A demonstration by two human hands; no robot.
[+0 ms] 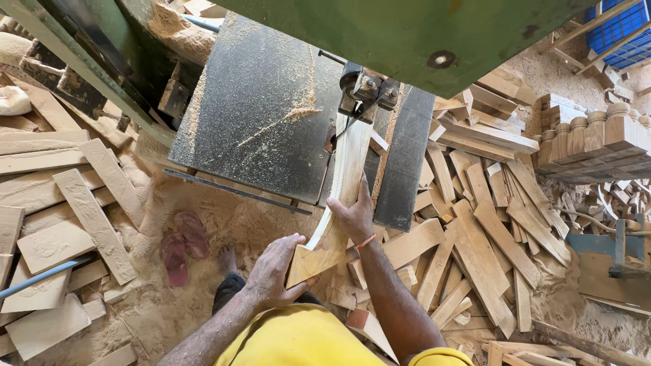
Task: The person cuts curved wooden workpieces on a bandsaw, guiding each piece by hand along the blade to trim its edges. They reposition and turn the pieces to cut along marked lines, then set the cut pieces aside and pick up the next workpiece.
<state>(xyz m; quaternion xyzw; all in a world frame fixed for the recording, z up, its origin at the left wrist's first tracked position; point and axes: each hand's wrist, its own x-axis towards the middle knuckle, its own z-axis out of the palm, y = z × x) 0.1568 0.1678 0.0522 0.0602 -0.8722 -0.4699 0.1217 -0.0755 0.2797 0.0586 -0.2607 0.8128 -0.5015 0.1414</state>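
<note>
A long curved wooden piece (341, 193) lies on the dark band saw table (264, 115), its far end at the blade guide (366, 91). My left hand (274, 271) grips the near, wider end of the piece. On its right edge, further up, rests my right hand (352, 213), fingers pressed on the wood; an orange band circles that wrist. Sawdust streaks the table around the blade.
The green saw frame (407, 34) overhangs the table. Offcuts lie piled at the right (488, 230) and planks at the left (74, 210). A pair of red sandals (183, 244) sits on the sawdust floor. Turned wooden parts (590, 139) are stacked far right.
</note>
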